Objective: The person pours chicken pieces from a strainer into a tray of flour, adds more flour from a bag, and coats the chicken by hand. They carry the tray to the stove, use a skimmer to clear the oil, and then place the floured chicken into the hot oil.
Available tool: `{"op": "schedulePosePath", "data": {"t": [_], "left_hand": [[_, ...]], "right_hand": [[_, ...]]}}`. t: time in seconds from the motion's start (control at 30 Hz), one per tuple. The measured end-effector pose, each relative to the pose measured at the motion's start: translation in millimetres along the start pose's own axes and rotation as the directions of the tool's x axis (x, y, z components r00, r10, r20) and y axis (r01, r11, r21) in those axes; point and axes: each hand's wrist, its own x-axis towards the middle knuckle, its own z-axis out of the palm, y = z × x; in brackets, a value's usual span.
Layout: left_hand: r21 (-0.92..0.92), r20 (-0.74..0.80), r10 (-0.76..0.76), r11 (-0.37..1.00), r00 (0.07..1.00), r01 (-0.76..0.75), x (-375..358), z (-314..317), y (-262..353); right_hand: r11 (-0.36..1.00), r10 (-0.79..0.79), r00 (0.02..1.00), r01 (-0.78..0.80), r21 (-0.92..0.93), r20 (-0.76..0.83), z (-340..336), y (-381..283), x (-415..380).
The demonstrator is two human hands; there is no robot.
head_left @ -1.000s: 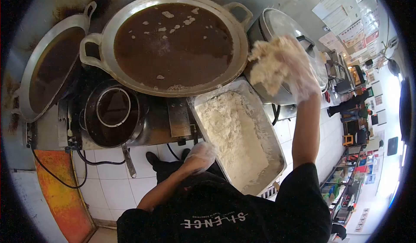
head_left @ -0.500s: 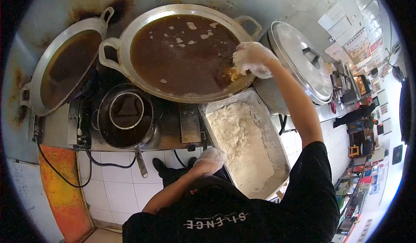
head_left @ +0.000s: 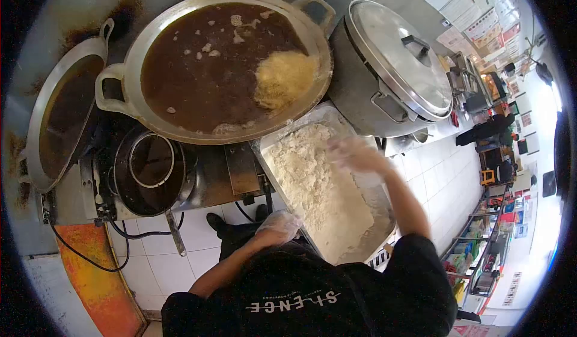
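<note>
My right hand (head_left: 359,155), in a clear plastic glove dusted with flour, hovers over the flour (head_left: 327,199) in a metal tray (head_left: 384,220). Motion blurs it, but its fingers look stretched out with nothing in them. My left hand (head_left: 280,226), also gloved, is closed at the tray's near left rim. In the big wok (head_left: 131,87) of dark oil (head_left: 204,78), a patch of pale yellow foam (head_left: 285,78) bubbles at the right side. What lies under the foam is hidden. Small pale crumbs float elsewhere on the oil.
A tall lidded pot (head_left: 390,54) stands right of the wok. At the left are a second wok (head_left: 36,102) of oil and a smaller pot (head_left: 180,193) with a round strainer (head_left: 174,168) in it. Cables (head_left: 123,265) hang below the stove. People (head_left: 490,129) stand far behind.
My right hand has left the wok's right edge, let go of a floury clump, and moved back over the tray. Foam has spread on the oil there. The view has shifted somewhat.
</note>
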Motion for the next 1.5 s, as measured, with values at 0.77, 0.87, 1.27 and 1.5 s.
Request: {"op": "schedulePosePath", "data": {"t": [0.77, 0.87, 1.27, 1.5], "left_hand": [[0.168, 0.094, 0.003, 0.986, 0.996, -0.019, 0.3, -16.6, 12.3], [0.134, 0.066, -0.054, 0.99, 0.996, 0.045, -3.4, -21.6, 21.8], [-0.013, 0.112, -0.162, 0.986, 0.98, 0.165, -1.7, -23.8, 18.1], [0.45, 0.16, 0.13, 0.873, 0.978, -0.19, 2.0, -10.8, 6.9]], "right_hand": [[0.978, -0.047, 0.979, 0.086, -0.19, 0.201, 104.5, 66.0, 55.4], [0.94, 0.104, 0.976, -0.033, -0.341, 0.192, 152.5, 86.7, 75.9], [0.955, 0.291, 0.956, -0.292, 0.043, 0.029, 70.2, 21.0, 41.6], [0.926, 0.253, 0.96, -0.205, 0.316, -0.117, 78.7, 63.0, 18.2]]}}
